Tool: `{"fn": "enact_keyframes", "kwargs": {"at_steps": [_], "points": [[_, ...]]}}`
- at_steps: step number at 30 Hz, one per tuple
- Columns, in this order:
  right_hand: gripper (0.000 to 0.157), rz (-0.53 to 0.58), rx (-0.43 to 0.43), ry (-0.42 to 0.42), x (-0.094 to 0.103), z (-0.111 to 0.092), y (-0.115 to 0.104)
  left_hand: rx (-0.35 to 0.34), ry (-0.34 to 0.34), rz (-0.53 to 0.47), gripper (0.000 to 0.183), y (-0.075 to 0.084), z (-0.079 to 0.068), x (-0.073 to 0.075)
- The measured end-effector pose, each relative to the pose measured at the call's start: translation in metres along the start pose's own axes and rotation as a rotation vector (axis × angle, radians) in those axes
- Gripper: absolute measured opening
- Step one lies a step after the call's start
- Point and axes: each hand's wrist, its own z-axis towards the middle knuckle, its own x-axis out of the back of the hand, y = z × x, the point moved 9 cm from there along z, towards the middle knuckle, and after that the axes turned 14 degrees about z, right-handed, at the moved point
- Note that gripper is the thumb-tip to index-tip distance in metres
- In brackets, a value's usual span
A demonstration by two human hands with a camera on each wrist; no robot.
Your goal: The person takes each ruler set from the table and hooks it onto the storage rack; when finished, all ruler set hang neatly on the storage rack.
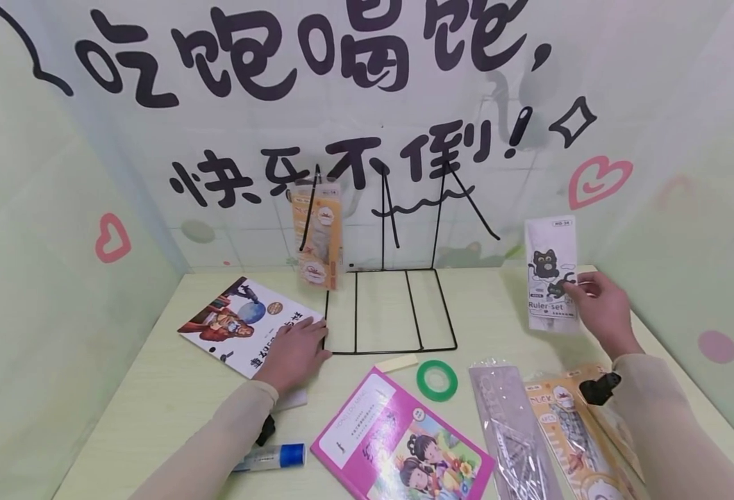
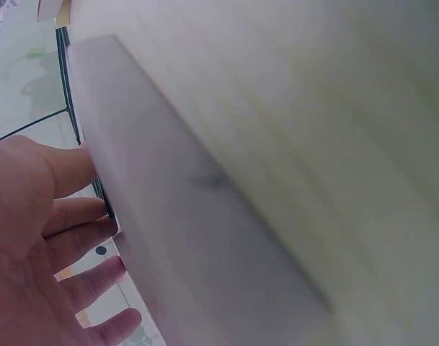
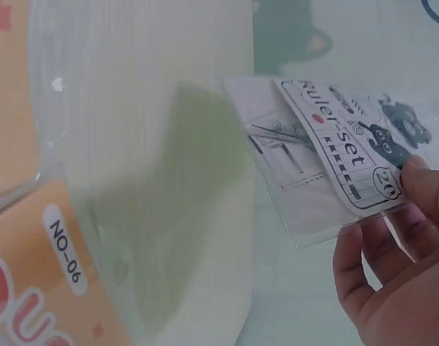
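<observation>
A clear packet with a black-cat card, printed "Ruler set" (image 1: 551, 271), is pinched between the thumb and fingers of my right hand (image 1: 607, 312), upright at the right of the table. In the right wrist view, rulers show through the plastic. My left hand (image 1: 294, 354) rests across a white picture-covered book (image 1: 232, 323), fingertips at the left side of a black wire rack (image 1: 391, 351). Its fingers (image 2: 82, 241) are loosely extended beside the rack's wire in the left wrist view. An orange packet (image 1: 318, 239) hangs on the rack's left hook.
A pink book (image 1: 367, 423) lies at front centre, with a green tape roll (image 1: 427, 389) and a pale yellow strip (image 1: 398, 362) behind it. A grey packet (image 1: 498, 410) and an orange packet (image 1: 566, 437) lie to its right. A blue-capped tube (image 1: 292, 455) lies beside my left forearm.
</observation>
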Motion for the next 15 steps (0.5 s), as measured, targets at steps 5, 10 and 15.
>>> {"fn": "enact_keyframes", "kwargs": {"at_steps": [5, 10, 15], "points": [[0.036, 0.05, 0.123, -0.1, -0.019, -0.008, -0.032, -0.001, -0.004, 0.001, 0.05, 0.0, -0.001, 0.001], [0.026, 0.104, 0.231, -0.24, -0.045, -0.023, -0.072, -0.003, -0.008, 0.001, 0.05, 0.0, 0.0, 0.002], [0.016, 0.217, 0.338, -0.332, -0.064, -0.039, -0.112, -0.005, -0.008, -0.003, 0.05, 0.0, 0.0, 0.002]]}}
